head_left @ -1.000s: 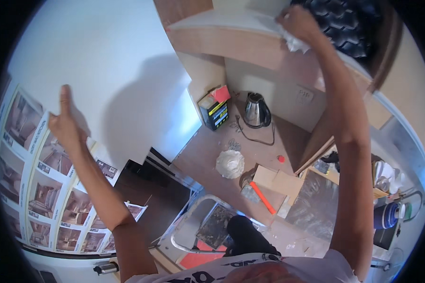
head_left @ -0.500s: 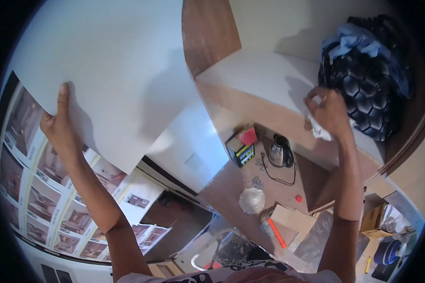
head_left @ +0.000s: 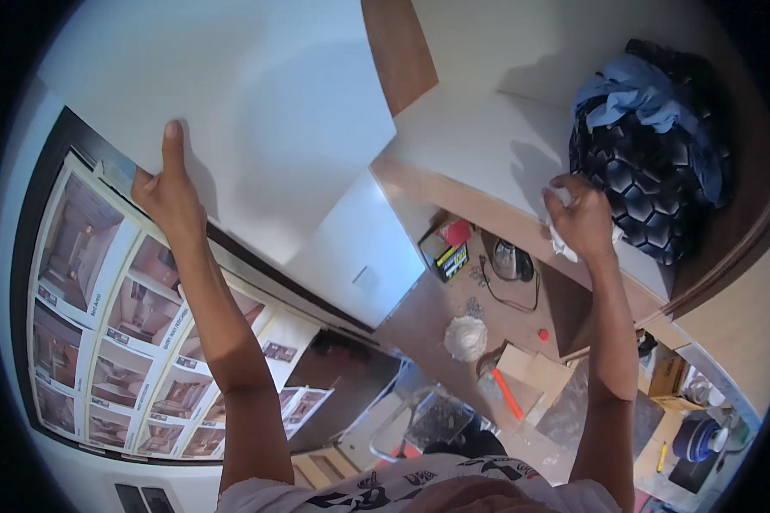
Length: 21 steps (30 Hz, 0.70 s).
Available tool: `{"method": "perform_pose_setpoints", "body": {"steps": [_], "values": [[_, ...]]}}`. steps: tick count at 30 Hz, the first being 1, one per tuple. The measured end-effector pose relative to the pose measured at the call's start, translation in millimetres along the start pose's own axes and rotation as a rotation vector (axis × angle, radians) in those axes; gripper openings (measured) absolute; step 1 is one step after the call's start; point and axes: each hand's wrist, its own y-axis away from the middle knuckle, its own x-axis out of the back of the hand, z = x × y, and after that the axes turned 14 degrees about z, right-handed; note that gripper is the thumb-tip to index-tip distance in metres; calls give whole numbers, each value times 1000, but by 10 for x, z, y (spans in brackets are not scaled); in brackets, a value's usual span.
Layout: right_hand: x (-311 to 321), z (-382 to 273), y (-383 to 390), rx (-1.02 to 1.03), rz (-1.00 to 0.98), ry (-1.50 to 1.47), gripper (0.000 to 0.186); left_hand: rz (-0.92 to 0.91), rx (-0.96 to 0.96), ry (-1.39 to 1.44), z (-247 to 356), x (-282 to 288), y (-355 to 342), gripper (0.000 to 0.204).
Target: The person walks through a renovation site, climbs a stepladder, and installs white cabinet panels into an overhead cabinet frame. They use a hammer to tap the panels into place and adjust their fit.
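My left hand (head_left: 171, 192) grips the lower edge of a white panel (head_left: 265, 94), thumb on its face. My right hand (head_left: 582, 218) holds a crumpled white cloth (head_left: 565, 244) at the wooden front edge (head_left: 445, 201) of a pale shelf (head_left: 479, 145). Right beside it lies a black padded item with a hexagon pattern (head_left: 650, 179), a light blue garment (head_left: 633, 94) on top.
Below sit a kettle (head_left: 510, 261), a carton (head_left: 443, 248), a pale crumpled bundle (head_left: 464, 338) and an orange-handled tool (head_left: 506, 393). A step ladder (head_left: 398, 423) stands underneath. A board of interior pictures (head_left: 120, 325) fills the left side. Blue containers (head_left: 695, 440) are lower right.
My view has tilted up toward the shelf. The white panel and my left hand have shifted, the hand now farther right in view. My right hand with the cloth stays by the shelf edge.
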Motion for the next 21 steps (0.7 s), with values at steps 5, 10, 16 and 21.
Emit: {"method": "perform_pose_setpoints", "body": {"steps": [5,10,16,21], "values": [[-26,-44,52,28,49,39,21,-51,-53,-47,-135,-195,159,29],[-79,-15,39,81,66,65,20,-105,8,56,-331,-620,249,32],[-31,-15,48,38,72,48,22,-127,40,102,-708,-1081,314,31],[-24,-116,15,-77,47,-14,22,-64,67,180,-949,-1386,294,30]]}}
